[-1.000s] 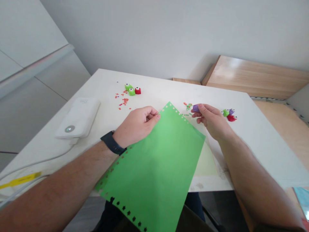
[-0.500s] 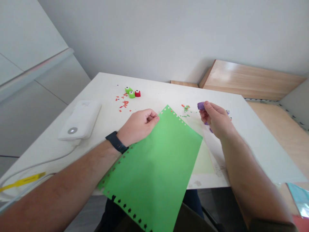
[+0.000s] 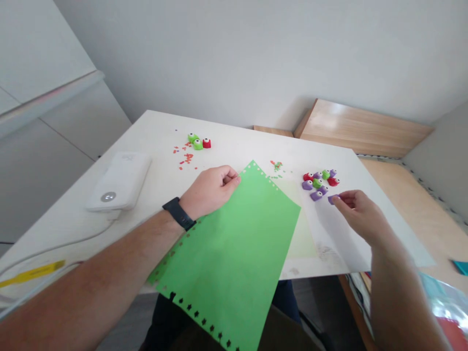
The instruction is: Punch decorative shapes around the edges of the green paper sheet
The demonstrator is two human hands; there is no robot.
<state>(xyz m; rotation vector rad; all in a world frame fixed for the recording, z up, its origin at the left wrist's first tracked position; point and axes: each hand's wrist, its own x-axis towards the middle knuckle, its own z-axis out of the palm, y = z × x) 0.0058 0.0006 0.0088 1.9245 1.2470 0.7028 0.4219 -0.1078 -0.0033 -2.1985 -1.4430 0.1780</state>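
My left hand (image 3: 210, 191), with a dark watch band on its wrist, pinches the upper left edge of a green sheet of paper (image 3: 237, 243). Small cut-out shapes line several of the sheet's edges, and its lower part hangs past the table's front. On the right, my right hand (image 3: 360, 214) grips a small purple craft punch (image 3: 333, 199) between thumb and fingers, partly hidden by them. Just left of it stands a cluster of small craft punches (image 3: 317, 184) in purple, red and green.
Two green punches and a red punch (image 3: 206, 143) sit at the back of the white table (image 3: 234, 141). Red paper bits (image 3: 188, 159) and green paper bits (image 3: 277, 166) lie scattered. A white power bank (image 3: 120, 180) with a cable is at left.
My right hand has moved right and toward me with the purple punch, bringing the punch cluster into view. My left hand stays on the green sheet.
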